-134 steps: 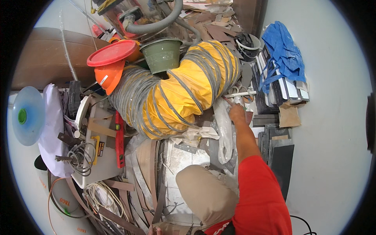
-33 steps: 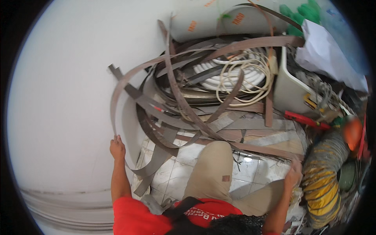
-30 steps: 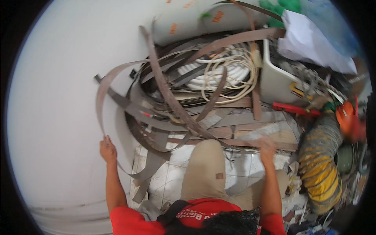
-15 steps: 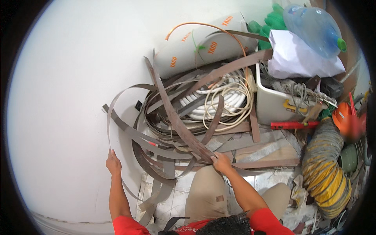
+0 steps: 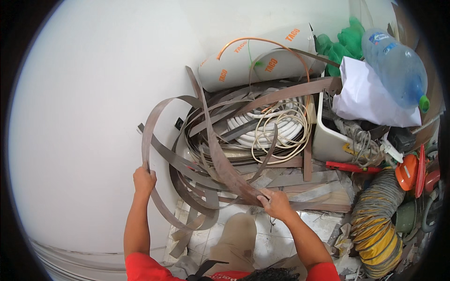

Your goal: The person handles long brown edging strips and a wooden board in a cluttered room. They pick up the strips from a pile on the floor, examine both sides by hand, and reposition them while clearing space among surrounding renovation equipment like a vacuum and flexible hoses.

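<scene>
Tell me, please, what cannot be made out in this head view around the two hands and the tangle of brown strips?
- Left hand: its grip on the brown strip is seen from the back; the fingertips are hidden.
- Right hand: the fingers curl under another strip, so the hold is unclear.
- White hose coil: its lower part is buried under strips.
- Yellow duct: its end blurs into the dark fisheye rim.

My left hand [image 5: 143, 180] has bare wall [image 5: 79, 140] beside it; ahead, tangled brown strips [image 5: 211, 154] and the cable coil [image 5: 276, 129] block my right hand [image 5: 275, 203].
</scene>
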Demonstrator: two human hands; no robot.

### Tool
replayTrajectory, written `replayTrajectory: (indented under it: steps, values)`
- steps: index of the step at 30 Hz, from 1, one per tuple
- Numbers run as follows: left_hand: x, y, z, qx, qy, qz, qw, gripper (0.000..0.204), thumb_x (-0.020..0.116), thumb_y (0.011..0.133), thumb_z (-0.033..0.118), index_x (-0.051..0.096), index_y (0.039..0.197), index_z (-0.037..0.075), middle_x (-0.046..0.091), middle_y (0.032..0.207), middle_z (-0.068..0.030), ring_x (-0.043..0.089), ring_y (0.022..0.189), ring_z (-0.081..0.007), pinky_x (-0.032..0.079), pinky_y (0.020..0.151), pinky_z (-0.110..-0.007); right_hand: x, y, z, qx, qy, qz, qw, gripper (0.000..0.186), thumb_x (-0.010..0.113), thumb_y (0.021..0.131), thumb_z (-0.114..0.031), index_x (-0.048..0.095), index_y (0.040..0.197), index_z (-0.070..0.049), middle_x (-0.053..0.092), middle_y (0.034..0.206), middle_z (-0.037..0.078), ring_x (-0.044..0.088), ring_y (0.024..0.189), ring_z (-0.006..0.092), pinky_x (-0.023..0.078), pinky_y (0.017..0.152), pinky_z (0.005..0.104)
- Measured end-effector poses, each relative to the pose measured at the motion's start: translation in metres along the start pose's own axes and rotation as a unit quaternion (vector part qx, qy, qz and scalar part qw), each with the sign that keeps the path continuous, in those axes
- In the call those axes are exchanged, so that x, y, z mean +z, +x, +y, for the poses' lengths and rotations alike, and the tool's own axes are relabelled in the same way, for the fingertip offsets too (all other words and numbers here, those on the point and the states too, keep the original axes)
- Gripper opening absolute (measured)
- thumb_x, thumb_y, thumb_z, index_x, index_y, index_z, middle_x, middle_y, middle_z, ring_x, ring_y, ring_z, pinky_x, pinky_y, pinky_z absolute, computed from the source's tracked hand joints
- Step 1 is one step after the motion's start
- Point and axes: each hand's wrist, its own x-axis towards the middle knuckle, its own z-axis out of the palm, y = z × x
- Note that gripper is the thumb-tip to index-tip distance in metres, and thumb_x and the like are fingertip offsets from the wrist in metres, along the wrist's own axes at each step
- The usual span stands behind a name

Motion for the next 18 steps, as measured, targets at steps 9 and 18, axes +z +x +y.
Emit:
replayTrajectory:
  steps: [9,18]
  values:
    - [-0.132,0.097,-0.001,-0.04,-0.124,0.032,0.991,0.087,0.071,0.068,0.03,0.044,0.146,0.002,0.04,0.147,-0.0335,0.045,0.135,-0.0441,0.042,0.108,-0.044,-0.102,0.001,-0.153,0.034,0.312,-0.051,0.948,0.037,0.068,0.092,-0.023,0.067,0.119,0.002,0.071,0.11,0.023,0.069,0.1,0.0327,0.05,0.09,0.0351]
    - [-0.246,0.051,0.031,-0.074,-0.204,-0.091,0.972,0.11,0.078,0.059,0.034,0.032,0.15,-0.006,0.06,0.126,-0.0307,0.06,0.117,-0.0416,0.048,0.1,-0.044,-0.211,-0.045,-0.277,0.02,0.251,-0.092,0.963,0.034,0.07,0.089,-0.022,0.07,0.114,0.001,0.071,0.107,0.022,0.07,0.096,0.0341,0.052,0.086,0.0374]
